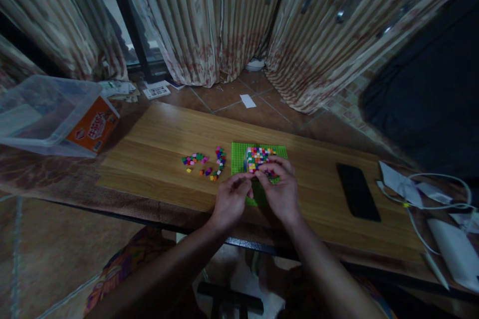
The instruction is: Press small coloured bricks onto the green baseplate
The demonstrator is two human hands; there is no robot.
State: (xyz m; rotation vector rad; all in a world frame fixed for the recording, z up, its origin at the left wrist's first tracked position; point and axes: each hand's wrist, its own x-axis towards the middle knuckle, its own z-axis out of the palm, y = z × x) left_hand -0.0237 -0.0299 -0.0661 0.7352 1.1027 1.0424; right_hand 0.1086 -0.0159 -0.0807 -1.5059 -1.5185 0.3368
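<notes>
A green studded baseplate (238,152) lies on the wooden board, bearing a raised block of many small coloured bricks (261,153). At the near side of that block my two hands come close together. My left hand (232,200) has its thumb and forefinger pinched near the block's front left corner; what lies between them is too small to make out. My right hand (280,189) bends its fingers over the block's front right part, thumb and fingertips at the bricks. Left of the baseplate lie loose coloured bricks (220,159) in scattered groups.
The wooden board (157,154) spans the table. On its right lies a black phone (358,192), with white cables (445,205) and a white device (454,254) beyond. A clear plastic bin (48,129) with an orange label stands at the left. Curtains (209,25) hang behind.
</notes>
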